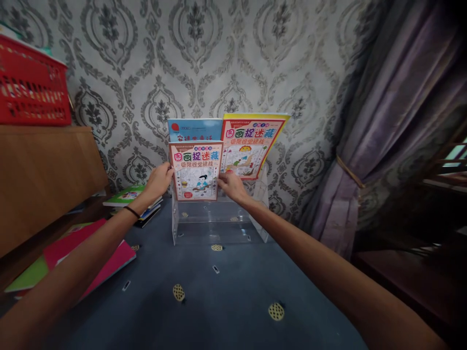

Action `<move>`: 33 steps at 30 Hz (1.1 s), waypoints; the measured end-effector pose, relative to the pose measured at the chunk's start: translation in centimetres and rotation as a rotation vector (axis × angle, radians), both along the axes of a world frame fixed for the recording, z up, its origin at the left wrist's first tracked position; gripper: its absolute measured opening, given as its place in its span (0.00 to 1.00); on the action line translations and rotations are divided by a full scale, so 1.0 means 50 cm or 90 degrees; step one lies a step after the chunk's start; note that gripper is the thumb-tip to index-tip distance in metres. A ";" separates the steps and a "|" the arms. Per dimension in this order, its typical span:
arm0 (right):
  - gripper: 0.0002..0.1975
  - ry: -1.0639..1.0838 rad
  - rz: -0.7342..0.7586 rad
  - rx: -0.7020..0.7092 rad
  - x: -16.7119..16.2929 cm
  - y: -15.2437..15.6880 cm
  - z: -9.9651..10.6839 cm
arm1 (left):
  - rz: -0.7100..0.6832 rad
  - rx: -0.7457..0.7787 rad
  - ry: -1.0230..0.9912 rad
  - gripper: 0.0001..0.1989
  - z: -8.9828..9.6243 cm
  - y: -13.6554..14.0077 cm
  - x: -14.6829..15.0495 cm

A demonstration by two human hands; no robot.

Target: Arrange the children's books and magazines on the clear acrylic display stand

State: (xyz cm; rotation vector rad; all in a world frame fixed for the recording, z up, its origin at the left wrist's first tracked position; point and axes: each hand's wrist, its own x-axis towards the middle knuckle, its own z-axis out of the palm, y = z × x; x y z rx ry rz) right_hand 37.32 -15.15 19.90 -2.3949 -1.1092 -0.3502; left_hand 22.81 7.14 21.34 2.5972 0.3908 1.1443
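Between my two hands a picture book [197,172] with a white, red-edged cover stands upright at a clear acrylic rack [219,232]. My left hand [159,181] is closed on the book's left edge. On its right edge, my right hand [232,186] pinches the cover near mid-height. Behind it a blue book [195,127] shows only its top part. To the right, a similar red-edged book [248,148] with a yellow one behind it leans in the rack's upper level. The lower front steps of the rack hold nothing that I can see.
A small stack of books [126,196] lies left of the rack. Nearer me are pink and green books [113,262], partly behind my left arm. A red basket [34,87] sits on a wooden cabinet [54,180] at left. A purple curtain [365,121] hangs at right.
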 end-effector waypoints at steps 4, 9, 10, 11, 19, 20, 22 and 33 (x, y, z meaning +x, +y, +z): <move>0.14 -0.012 -0.014 -0.015 0.000 -0.005 -0.003 | -0.005 0.010 0.012 0.10 0.002 0.004 -0.004; 0.14 -0.016 -0.008 -0.032 -0.001 -0.009 -0.005 | -0.018 0.019 0.042 0.09 0.003 0.003 -0.011; 0.14 -0.015 -0.006 -0.034 -0.001 -0.009 -0.006 | -0.015 0.020 0.049 0.10 0.003 0.002 -0.012; 0.14 -0.015 -0.005 -0.035 -0.001 -0.009 -0.006 | -0.012 0.021 0.055 0.10 0.003 0.002 -0.013; 0.13 -0.020 -0.019 -0.024 -0.004 -0.009 -0.011 | 0.004 0.048 0.066 0.09 0.003 -0.004 -0.021; 0.13 -0.020 -0.021 -0.022 -0.005 -0.009 -0.011 | 0.001 0.050 0.066 0.09 0.001 -0.006 -0.022; 0.13 -0.018 -0.025 -0.020 -0.008 -0.010 -0.011 | -0.006 0.050 0.067 0.07 -0.004 -0.009 -0.024; 0.13 -0.016 -0.008 -0.013 -0.003 -0.011 -0.018 | 0.019 0.006 0.085 0.06 -0.015 -0.023 -0.018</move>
